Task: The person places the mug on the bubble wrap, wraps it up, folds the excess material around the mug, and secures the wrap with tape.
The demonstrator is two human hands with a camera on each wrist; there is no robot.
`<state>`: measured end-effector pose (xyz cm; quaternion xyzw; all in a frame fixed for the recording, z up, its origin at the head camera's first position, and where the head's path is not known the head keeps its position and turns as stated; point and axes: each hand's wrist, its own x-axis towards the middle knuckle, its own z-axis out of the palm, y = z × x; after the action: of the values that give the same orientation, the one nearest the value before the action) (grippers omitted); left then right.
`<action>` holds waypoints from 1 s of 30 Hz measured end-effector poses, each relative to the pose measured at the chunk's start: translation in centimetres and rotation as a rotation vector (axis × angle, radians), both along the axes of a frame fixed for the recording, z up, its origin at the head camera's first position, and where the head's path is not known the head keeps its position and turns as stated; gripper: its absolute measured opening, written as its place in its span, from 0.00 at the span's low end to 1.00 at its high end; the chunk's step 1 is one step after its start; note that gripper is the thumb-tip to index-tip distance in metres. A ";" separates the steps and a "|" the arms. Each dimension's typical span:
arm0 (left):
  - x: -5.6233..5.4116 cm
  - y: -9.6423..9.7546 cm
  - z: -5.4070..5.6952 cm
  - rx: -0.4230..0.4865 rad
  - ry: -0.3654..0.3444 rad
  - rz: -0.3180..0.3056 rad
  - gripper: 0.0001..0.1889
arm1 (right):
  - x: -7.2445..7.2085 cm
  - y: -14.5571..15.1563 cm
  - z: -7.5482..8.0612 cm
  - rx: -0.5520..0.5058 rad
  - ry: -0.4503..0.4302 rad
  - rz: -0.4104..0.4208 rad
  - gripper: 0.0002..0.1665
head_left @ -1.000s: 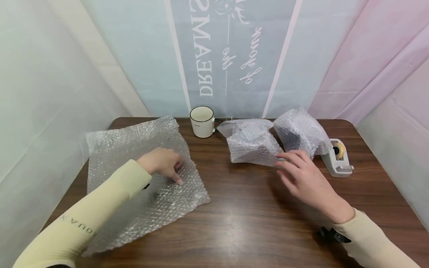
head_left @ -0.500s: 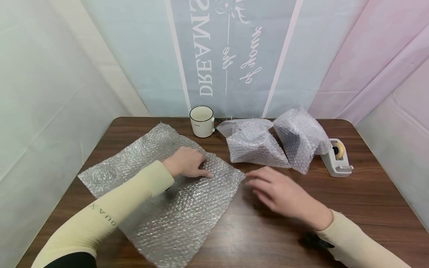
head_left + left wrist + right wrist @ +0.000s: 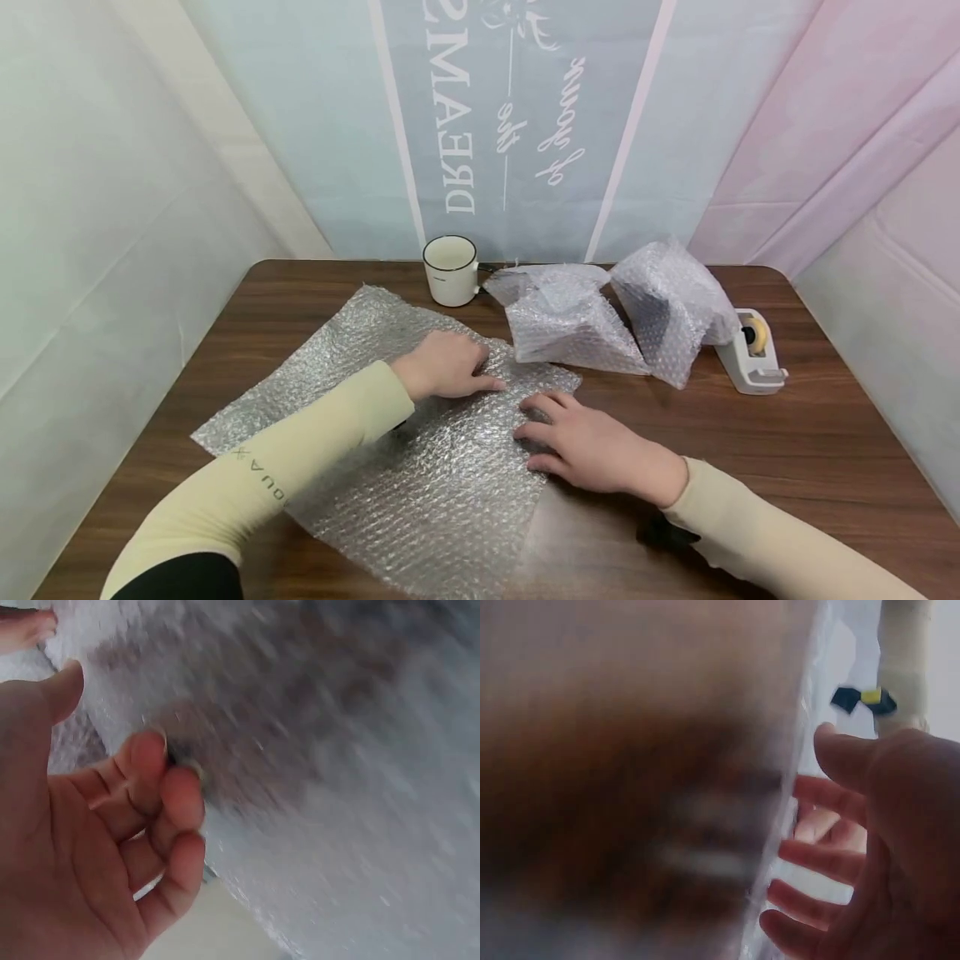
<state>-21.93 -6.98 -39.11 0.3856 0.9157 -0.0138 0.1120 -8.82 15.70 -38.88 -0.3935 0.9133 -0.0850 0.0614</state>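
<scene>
A sheet of bubble wrap (image 3: 442,492) lies at a slant over the left and middle of the table. My left hand (image 3: 448,367) rests on it, thumb apart. In the left wrist view, bent fingertips of the left hand (image 3: 127,810) touch the plastic without pinching it. Near the sheet's right edge is my right hand (image 3: 588,442), fingers spread and fingertips on the wrap. The right wrist view has the right hand (image 3: 855,847) with its thumb apart from the fingers, beside the sheet's edge.
A white mug (image 3: 452,271) with a dark rim stands at the back. Right of it lie two bubble-wrapped bundles, one in the middle (image 3: 570,321) and one farther right (image 3: 671,304). A white tape dispenser (image 3: 752,354) stands near the table's (image 3: 787,475) right side.
The bubble wrap has slid right and turned, along with my left hand. My right hand has come left from the wrapped bundles to the sheet's right edge.
</scene>
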 end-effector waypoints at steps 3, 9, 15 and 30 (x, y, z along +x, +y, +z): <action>-0.1 -0.8 0.3 0.011 -0.035 0.007 0.24 | -0.4 0.7 0.1 0.000 -0.043 -0.029 0.18; -0.5 -3.0 0.7 0.013 -0.087 0.040 0.23 | -0.5 2.1 0.2 -0.016 -0.004 -0.025 0.11; -0.5 -5.6 0.8 0.089 -0.156 0.091 0.24 | -0.5 3.2 0.4 -0.058 0.060 -0.062 0.07; -0.4 -7.7 0.9 0.130 -0.269 0.051 0.27 | 0.1 6.8 0.9 -0.048 -0.005 -0.151 0.06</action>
<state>-22.30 -14.64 -38.18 0.3670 0.9009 0.1002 0.2089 -8.76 22.49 -37.96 -0.3244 0.9380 -0.1124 0.0478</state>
